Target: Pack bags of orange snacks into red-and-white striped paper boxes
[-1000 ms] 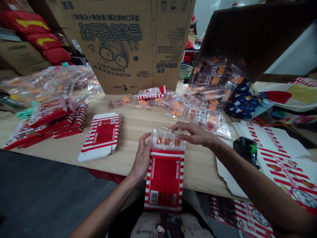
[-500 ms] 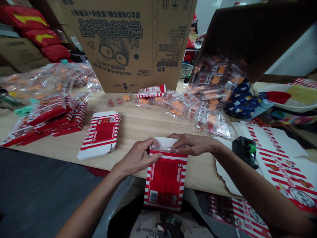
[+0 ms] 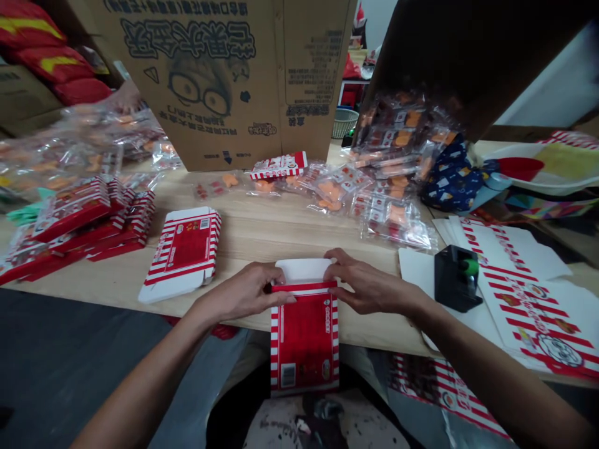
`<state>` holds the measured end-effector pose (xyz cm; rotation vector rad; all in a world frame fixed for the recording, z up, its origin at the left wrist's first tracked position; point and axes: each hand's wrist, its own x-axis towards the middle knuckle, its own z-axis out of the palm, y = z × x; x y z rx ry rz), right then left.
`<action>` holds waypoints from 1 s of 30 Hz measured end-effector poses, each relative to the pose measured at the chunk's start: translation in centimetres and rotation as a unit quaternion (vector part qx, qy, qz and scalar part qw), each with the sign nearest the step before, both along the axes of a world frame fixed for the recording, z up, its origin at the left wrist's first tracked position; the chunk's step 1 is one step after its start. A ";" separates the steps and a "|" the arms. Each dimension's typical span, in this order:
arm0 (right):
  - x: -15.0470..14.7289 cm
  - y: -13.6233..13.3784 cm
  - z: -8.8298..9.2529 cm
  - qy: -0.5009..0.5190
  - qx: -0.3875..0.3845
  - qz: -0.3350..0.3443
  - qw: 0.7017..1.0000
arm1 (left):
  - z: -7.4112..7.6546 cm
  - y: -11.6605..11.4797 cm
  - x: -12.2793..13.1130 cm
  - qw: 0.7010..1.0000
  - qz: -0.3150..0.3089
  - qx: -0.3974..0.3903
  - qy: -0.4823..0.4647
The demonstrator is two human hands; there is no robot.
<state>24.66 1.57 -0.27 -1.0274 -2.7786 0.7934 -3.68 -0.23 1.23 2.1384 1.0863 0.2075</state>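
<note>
A red and white striped carton (image 3: 304, 340) hangs over the near edge of the wooden table (image 3: 281, 234), its white top flap (image 3: 303, 270) standing up. My left hand (image 3: 243, 293) grips the carton's upper left corner, fingers curled on the rim. My right hand (image 3: 369, 287) pinches the upper right corner by the flap. The clear packet that went inside no longer shows.
A second striped carton (image 3: 180, 252) lies flat to the left, beside a stack of filled red boxes (image 3: 79, 221). Clear packets of orange pieces (image 3: 374, 193) spill from a tipped brown box (image 3: 468, 56). A black tape dispenser (image 3: 456, 277) sits on flat carton blanks (image 3: 528, 287). A large printed cardboard box (image 3: 224, 75) stands behind.
The clear packet of orange pieces has gone down fully into the carton. Both hands moved to the carton's top corners, and the white flap now stands bare.
</note>
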 end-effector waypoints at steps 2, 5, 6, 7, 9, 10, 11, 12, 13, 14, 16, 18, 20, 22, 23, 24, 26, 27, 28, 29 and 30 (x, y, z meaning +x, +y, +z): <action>0.0 0.6 0.3 -0.029 -0.015 0.015 0.999 | 0.6 0.1 -0.1 1.000 -0.026 0.000 0.013; 0.4 1.1 2.3 -0.021 -0.007 0.023 0.999 | 2.4 0.1 0.0 0.999 -0.031 0.040 0.009; 0.5 1.2 3.3 0.005 0.010 0.017 1.000 | 3.3 0.1 0.0 0.997 -0.023 0.074 0.000; 0.7 1.2 4.4 0.035 0.037 0.006 0.999 | 4.2 0.2 0.1 0.993 -0.011 0.118 -0.011; 0.8 1.1 6.5 0.089 0.110 -0.029 0.990 | 5.8 0.3 0.2 0.973 0.015 0.227 -0.032; 0.7 1.0 7.2 0.108 0.150 -0.049 0.982 | 6.2 0.4 0.3 0.958 0.027 0.283 -0.038; 0.6 1.0 7.6 0.118 0.187 -0.067 0.973 | 6.3 0.6 0.3 0.942 0.035 0.331 -0.038; 0.4 0.9 7.5 0.119 0.218 -0.080 0.965 | 6.1 0.8 0.4 0.928 0.039 0.370 -0.032; 0.2 0.9 7.1 0.112 0.243 -0.087 0.960 | 5.4 1.1 0.4 0.916 0.042 0.399 -0.022; 0.0 0.9 6.5 0.098 0.260 -0.090 0.956 | 4.5 1.3 0.4 0.908 0.042 0.418 -0.010; -0.5 1.2 4.9 0.069 0.274 -0.089 0.955 | 2.4 1.8 0.3 0.900 0.037 0.434 0.003; -0.8 1.4 3.6 0.059 0.265 -0.091 0.958 | 0.6 2.1 0.0 0.900 0.035 0.435 -0.003; -0.9 1.6 3.2 0.067 0.250 -0.096 0.961 | -0.2 2.2 -0.5 0.901 0.049 0.432 -0.010; -1.1 1.8 3.1 0.083 0.242 -0.096 0.962 | -0.2 2.2 -0.9 0.904 0.065 0.423 0.002; -1.1 1.9 2.9 0.102 0.240 -0.091 0.961 | -0.1 2.2 -1.1 0.907 0.069 0.416 0.009; -1.2 2.0 2.5 0.134 0.242 -0.089 0.957 | 0.0 2.1 -1.2 0.910 0.069 0.410 0.012; -1.5 2.0 1.0 0.231 0.249 -0.104 0.935 | -0.3 2.0 -1.1 0.913 0.073 0.400 -0.021; -1.7 1.9 -0.1 0.286 0.259 -0.125 0.914 | -0.7 2.0 -0.8 0.913 0.083 0.395 -0.059; -2.0 1.7 -1.2 0.334 0.271 -0.153 0.890 | -1.3 2.0 -0.4 0.909 0.105 0.389 -0.110; -2.4 1.5 -2.4 0.368 0.283 -0.183 0.867 | -2.0 2.1 0.2 0.898 0.138 0.380 -0.173; -2.7 1.3 -3.5 0.385 0.292 -0.209 0.850 | -2.8 2.2 1.0 0.881 0.178 0.367 -0.241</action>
